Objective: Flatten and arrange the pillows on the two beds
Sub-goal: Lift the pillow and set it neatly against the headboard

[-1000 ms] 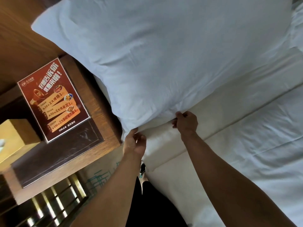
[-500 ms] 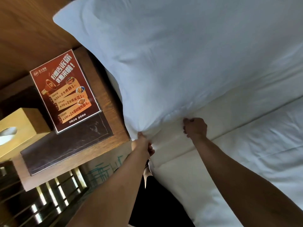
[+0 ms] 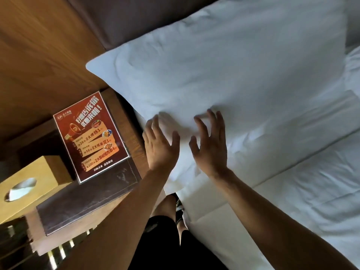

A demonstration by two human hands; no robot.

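Both hands are spread flat, nothing gripped: my left hand (image 3: 159, 147) and right hand (image 3: 211, 147) sit side by side over the near corner of the big white pillow (image 3: 224, 75), fingers splayed like I'm patting it down. Fingertips are a bit blurry, so how hard they're pressing I can't say. That pillow lies at the head of the bed (image 3: 311, 201), up against the dark padded headboard (image 3: 140, 18), and it looks fairly smooth already, just some creases around my fingers. So I'd guess this one is nearly done. A second pillow (image 3: 353, 73) only peeks in at the far right edge, and the other bed isn't in view, so plenty left. Beside the bed there's a wooden nightstand tabletop (image 3: 115, 106) with a red menu card (image 3: 90, 138) and a tissue box (image 3: 29, 184).
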